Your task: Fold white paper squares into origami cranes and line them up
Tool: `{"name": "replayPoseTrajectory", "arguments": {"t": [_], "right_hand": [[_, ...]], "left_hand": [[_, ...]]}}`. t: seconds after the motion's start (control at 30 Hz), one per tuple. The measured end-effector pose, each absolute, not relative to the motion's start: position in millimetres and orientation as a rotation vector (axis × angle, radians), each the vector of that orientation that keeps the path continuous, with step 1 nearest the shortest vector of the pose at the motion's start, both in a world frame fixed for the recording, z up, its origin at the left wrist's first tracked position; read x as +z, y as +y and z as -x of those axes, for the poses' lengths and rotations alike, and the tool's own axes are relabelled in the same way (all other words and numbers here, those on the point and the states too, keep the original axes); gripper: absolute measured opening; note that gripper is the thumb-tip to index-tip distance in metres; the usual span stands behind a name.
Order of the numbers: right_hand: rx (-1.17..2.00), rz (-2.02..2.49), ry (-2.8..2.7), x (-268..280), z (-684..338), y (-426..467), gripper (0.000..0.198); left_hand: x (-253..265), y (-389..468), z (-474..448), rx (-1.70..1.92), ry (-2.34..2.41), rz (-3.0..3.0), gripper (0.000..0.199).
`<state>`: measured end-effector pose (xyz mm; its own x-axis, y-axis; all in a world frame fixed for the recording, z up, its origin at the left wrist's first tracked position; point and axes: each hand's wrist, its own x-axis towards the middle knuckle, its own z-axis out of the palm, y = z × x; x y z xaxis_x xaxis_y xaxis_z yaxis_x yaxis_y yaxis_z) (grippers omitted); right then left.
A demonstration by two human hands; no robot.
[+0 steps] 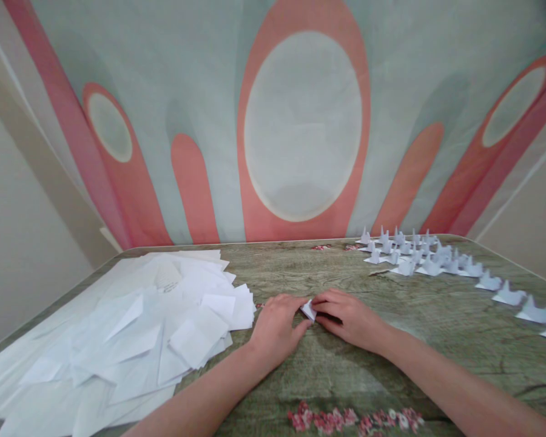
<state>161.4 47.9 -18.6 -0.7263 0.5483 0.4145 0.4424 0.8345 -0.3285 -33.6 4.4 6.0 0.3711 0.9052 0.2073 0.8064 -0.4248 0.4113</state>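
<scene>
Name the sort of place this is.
Likely an indoor craft space, though whether home or workshop is unclear: a heap of white paper and many small folded paper figures share a wood-patterned table.

Bare from the fingers [330,297] back, the left grip [279,328] and right grip [348,315] I watch remotely are a person's hands, rounded at the knuckles and slim at the wrists [253,352]. The left forearm [209,391] and right forearm [441,373], also uncovered, broaden toward my view's lower edge. Nails are too small for me to distinguish.
</scene>
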Motion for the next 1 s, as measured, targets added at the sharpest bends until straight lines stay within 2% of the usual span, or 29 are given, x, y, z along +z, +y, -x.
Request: {"name": "replayPoseTrajectory", "arguments": {"t": [0.37,0.63,1.0], "right_hand": [[0.179,0.791,-2.455,-22.4,-157.7,40.3,0.018],[0.259,0.974,-2.264,-25.0,-145.5,35.6,0.012],[0.366,0.934,-2.220,-27.9,-145.3,38.9,0.010]], "left_hand": [[-1.5,6.0,30.3,0.752,1.577,-2.270,0.020],[-2.5,9.6,30.1,0.757,1.634,-2.235,0.017],[-7.3,15.4,31.9,0.701,1.708,-2.260,0.015]]}}
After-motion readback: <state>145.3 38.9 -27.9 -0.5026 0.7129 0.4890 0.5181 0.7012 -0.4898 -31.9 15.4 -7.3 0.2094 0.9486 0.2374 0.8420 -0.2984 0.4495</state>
